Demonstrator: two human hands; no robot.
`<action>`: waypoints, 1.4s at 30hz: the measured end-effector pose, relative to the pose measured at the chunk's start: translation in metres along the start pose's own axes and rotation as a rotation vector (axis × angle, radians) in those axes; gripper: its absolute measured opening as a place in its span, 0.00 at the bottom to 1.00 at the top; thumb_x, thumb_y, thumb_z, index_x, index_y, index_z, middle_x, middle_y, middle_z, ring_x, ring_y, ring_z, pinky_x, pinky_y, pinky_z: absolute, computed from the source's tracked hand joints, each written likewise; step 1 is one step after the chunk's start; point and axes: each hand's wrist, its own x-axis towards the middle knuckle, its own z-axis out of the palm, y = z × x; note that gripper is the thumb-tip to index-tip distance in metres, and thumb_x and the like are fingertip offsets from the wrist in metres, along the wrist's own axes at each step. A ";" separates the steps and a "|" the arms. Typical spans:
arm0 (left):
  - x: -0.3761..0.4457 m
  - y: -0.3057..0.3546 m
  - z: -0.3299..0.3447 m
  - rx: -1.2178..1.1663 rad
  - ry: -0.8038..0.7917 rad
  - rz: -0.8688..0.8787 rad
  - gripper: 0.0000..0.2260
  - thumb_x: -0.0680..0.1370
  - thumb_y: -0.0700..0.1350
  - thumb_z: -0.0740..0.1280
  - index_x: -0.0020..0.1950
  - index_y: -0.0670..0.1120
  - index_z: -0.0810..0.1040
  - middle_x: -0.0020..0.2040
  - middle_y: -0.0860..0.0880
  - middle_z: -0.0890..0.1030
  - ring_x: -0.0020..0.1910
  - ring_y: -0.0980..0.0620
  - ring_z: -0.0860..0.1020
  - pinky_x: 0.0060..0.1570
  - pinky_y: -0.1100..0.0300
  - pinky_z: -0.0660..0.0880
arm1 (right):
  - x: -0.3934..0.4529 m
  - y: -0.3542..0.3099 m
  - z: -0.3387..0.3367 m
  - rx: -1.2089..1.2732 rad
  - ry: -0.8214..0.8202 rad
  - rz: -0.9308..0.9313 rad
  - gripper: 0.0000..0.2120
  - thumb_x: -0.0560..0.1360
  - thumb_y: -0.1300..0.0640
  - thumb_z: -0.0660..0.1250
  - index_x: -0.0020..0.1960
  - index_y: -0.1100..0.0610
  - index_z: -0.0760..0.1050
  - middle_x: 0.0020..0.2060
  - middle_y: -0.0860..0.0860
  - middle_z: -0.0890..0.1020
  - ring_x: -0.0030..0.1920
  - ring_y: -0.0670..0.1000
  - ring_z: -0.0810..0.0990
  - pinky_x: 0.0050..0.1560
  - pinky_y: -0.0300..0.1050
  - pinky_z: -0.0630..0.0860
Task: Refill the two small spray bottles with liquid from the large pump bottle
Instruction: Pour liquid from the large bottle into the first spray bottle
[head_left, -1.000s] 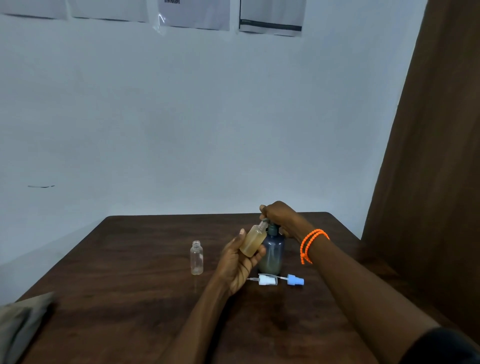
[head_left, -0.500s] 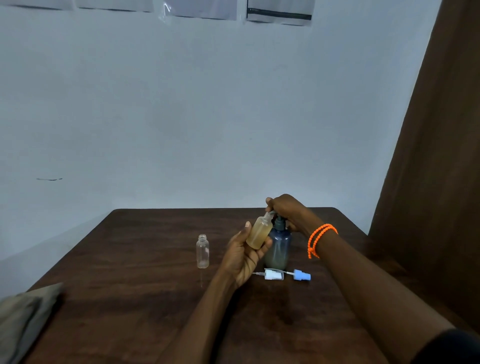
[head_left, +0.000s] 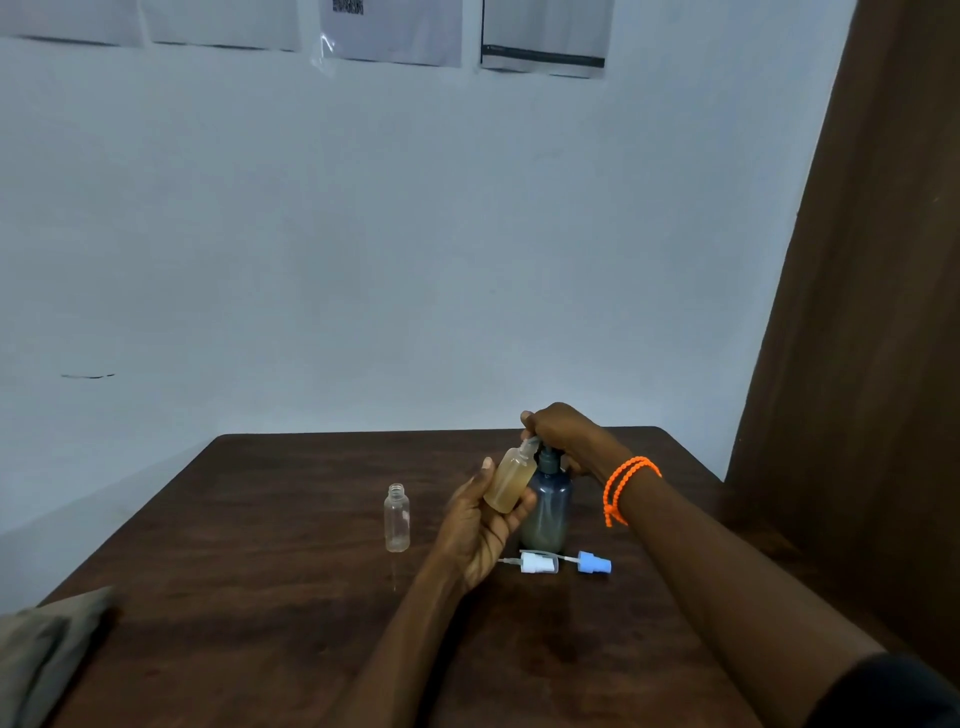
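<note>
Bottle (head_left: 511, 480) unmoved, table edge (head_left: 436, 431) beyond.

I note a dark wooden table (head_left: 260, 597) set against a pale blue-white wall (head_left: 415, 260). Four sheets of paper (head_left: 543, 36) hang along the wall's upper edge; one carries dark printed marks at its top, too small for me to read. A short dark mark (head_left: 87, 375) shows on the wall at left. A brown curtain (head_left: 872, 312) hangs at right. A grey-brown cloth (head_left: 41, 654) lies at the table's near left corner.
</note>
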 end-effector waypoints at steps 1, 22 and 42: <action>0.001 0.000 -0.001 0.002 -0.002 0.001 0.21 0.81 0.46 0.69 0.69 0.34 0.76 0.59 0.35 0.83 0.51 0.43 0.85 0.46 0.51 0.86 | 0.000 0.001 0.001 0.016 0.001 -0.001 0.12 0.82 0.56 0.60 0.46 0.63 0.77 0.37 0.55 0.79 0.36 0.52 0.76 0.33 0.42 0.73; -0.002 0.001 0.004 0.014 -0.006 0.005 0.20 0.81 0.46 0.68 0.67 0.34 0.76 0.56 0.36 0.84 0.49 0.45 0.86 0.45 0.52 0.86 | -0.003 0.001 0.000 -0.033 -0.002 -0.006 0.12 0.81 0.54 0.60 0.48 0.62 0.77 0.40 0.56 0.79 0.35 0.52 0.75 0.30 0.41 0.69; -0.004 0.001 0.004 0.028 0.006 0.003 0.21 0.81 0.46 0.68 0.69 0.33 0.75 0.56 0.36 0.84 0.50 0.44 0.85 0.46 0.52 0.86 | -0.002 0.005 0.001 -0.022 0.010 -0.006 0.13 0.82 0.54 0.60 0.48 0.62 0.77 0.38 0.56 0.79 0.34 0.52 0.76 0.27 0.38 0.71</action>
